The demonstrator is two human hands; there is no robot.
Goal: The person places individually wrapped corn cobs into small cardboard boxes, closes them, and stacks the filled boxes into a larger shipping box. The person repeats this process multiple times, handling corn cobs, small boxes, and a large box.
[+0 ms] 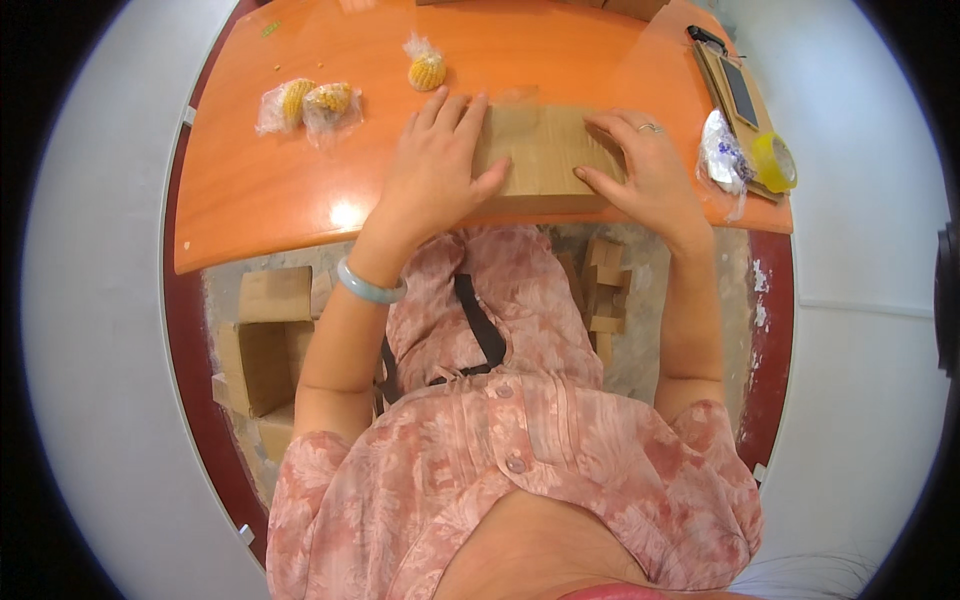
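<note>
A small brown cardboard box lies at the near edge of the orange table, its top closed. My left hand is spread along the box's left side, the thumb on its top. My right hand grips the right side and right end of the top, its thumb near the front edge. Just beyond my left fingertips sits a piece of corn in a twisted transparent bag. Two more bagged corn pieces, one whiter-wrapped and one beside it, lie to the left.
A yellow tape roll, a white plastic packet and a dark flat device on cardboard sit at the right. A black tool lies behind them. Below, an opened carton and cut cardboard rest on the floor.
</note>
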